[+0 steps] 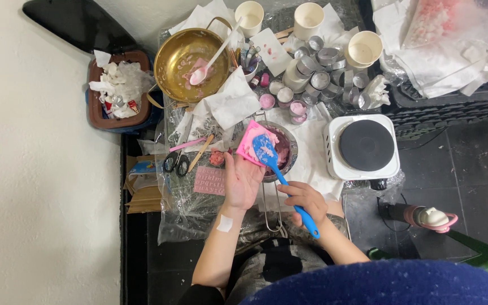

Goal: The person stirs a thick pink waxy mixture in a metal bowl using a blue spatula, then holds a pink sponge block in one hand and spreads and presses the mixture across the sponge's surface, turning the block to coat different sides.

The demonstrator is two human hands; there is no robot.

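Observation:
My left hand point(241, 182) holds up a pink silicone mould point(251, 139) by its lower edge, tilted over a small steel pot point(287, 148) with pink wax in it. My right hand point(306, 200) grips the handle of a blue spatula point(275, 168). The spatula's blade carries pale pink wax and rests against the mould's face above the pot. A white plaster is stuck on my left wrist.
A white single hot plate point(364, 147) stands right of the pot. Behind are a brass bowl with a white spoon point(190, 56), paper cups point(308, 20), several small tins point(317, 62), tissues, scissors point(176, 162) and a pink letter mould point(210, 181). A bin point(118, 90) sits at left.

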